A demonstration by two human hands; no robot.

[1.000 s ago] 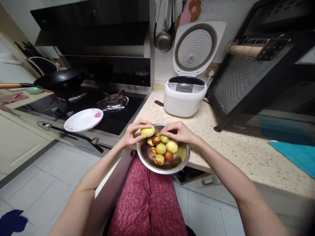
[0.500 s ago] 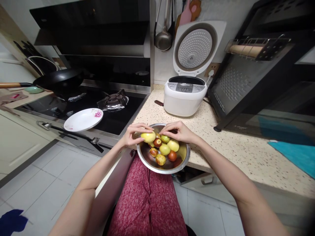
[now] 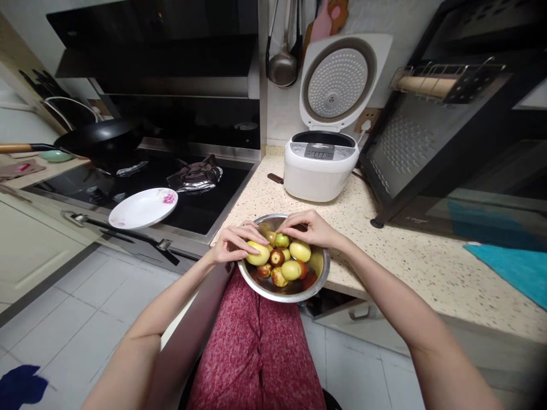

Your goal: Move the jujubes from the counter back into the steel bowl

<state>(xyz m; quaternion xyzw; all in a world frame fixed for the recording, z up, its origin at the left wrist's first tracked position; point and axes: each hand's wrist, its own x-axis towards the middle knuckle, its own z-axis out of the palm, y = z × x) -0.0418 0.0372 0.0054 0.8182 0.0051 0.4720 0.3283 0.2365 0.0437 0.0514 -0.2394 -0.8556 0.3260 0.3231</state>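
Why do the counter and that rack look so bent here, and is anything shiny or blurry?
Head view: a wide lens bows the counter and leans the black rack at the edges; the steel bowl glints inside; the left hand and its fruit look sharp, the bottom corners soft and dim.

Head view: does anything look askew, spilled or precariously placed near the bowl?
Two things. The metal bowl hangs well over the counter edge, above the lap, while the left hand grips a yellow-green fruit in it. The white plate on the front edge of the stove also juts out. Nothing looks spilled.
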